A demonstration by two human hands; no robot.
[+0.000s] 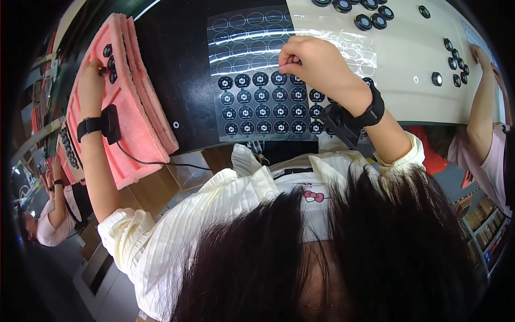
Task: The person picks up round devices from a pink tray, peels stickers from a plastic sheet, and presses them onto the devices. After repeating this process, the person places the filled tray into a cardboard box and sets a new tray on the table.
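Observation:
My left hand (92, 80) reaches over a stack of pink foam trays (126, 129) at the left. Its fingers are closed on a small black round piece (102, 71), beside other black round pieces (108, 50) lying on the foam. My right hand (308, 53) hovers over a clear plastic tray (236, 45) with circular pockets. Thumb and fingertips are pinched together, just above a black disc with a white mark (278, 78); whether they hold anything is hidden. Rows of such discs (262, 95) fill the near pockets, while the visible far pockets hold none.
Black round pieces (378, 21) lie in groups on the pale table (399, 59) at the right. Another person's arm (481, 102) reaches in there. A further person (59, 204) works at the far left. A black cable (145, 162) runs from the device on my left wrist.

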